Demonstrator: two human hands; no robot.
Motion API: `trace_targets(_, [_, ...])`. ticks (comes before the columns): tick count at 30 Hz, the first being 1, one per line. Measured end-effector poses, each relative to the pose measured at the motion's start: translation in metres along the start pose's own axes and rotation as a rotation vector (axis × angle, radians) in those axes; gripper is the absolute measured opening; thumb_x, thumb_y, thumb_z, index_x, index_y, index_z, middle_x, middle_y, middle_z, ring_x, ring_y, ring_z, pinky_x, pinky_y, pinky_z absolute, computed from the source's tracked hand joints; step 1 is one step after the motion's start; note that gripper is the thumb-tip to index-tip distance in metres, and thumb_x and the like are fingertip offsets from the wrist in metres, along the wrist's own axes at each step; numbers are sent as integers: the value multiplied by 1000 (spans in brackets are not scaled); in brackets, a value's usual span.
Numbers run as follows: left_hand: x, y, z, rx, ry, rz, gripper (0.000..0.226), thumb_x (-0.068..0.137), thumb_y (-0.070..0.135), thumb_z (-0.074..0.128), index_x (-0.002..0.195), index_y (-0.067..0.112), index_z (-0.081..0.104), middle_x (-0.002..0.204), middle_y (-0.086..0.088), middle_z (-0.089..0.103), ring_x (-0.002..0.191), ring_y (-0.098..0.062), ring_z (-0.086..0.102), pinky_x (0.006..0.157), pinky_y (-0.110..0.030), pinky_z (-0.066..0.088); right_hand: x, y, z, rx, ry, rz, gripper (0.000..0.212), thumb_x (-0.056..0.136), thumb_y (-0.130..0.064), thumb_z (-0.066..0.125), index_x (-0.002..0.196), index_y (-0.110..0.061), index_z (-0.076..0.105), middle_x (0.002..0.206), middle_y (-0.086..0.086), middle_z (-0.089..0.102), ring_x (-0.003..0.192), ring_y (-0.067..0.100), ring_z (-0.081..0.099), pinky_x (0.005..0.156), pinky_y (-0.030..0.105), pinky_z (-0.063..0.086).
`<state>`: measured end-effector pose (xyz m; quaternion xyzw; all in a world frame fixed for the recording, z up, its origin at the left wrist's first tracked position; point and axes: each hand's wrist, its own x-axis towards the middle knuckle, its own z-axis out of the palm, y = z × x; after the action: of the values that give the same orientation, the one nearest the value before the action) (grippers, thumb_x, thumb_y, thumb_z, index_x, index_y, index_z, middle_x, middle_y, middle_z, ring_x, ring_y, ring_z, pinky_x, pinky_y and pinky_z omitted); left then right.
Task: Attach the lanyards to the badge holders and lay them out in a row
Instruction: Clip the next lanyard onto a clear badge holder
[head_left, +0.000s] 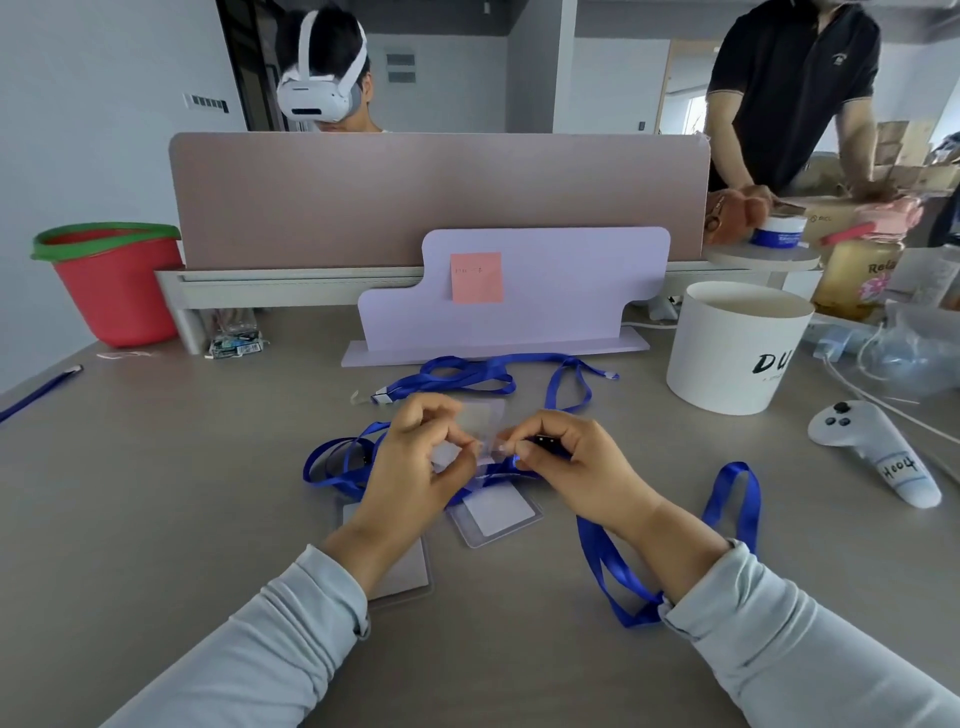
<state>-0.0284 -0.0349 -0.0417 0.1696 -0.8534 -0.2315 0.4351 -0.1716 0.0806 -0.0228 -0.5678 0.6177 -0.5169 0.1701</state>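
My left hand (415, 462) pinches a clear badge holder (485, 418) lifted above the table. My right hand (576, 462) pinches the black clip end of a blue lanyard (608, 566) against the holder's edge; its strap loops down under my right wrist. A second badge holder (493, 514) with a white card lies flat below my hands. A third holder (402, 571) lies partly under my left wrist. Two more blue lanyards lie loose: one behind my hands (467, 376) and one to the left (332, 462).
A white tub (732, 348) and a white controller (872, 447) stand to the right. A lilac stand (519, 301) with a pink note sits behind the lanyards. A red bucket (114, 280) is far left. Two people are beyond the pink divider (436, 197).
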Motion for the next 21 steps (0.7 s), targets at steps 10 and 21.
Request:
trace_targets(10, [3, 1, -11, 128, -82, 14, 38, 86, 36, 58, 116, 14, 53, 105, 13, 47, 102, -9, 45, 96, -47, 43, 0, -7, -9, 145, -112, 110, 20, 95, -2, 42, 84, -10, 55, 83, -6, 62, 80, 2, 65, 73, 19, 54])
trace_targets(21, [27, 28, 9, 348, -207, 315, 27, 89, 27, 37, 81, 10, 57, 78, -2, 55, 56, -16, 52, 49, -20, 37, -5, -9, -56, -485, 82, 129, 18, 90, -14, 54, 75, -21, 60, 71, -6, 62, 61, 4, 53, 60, 12, 41])
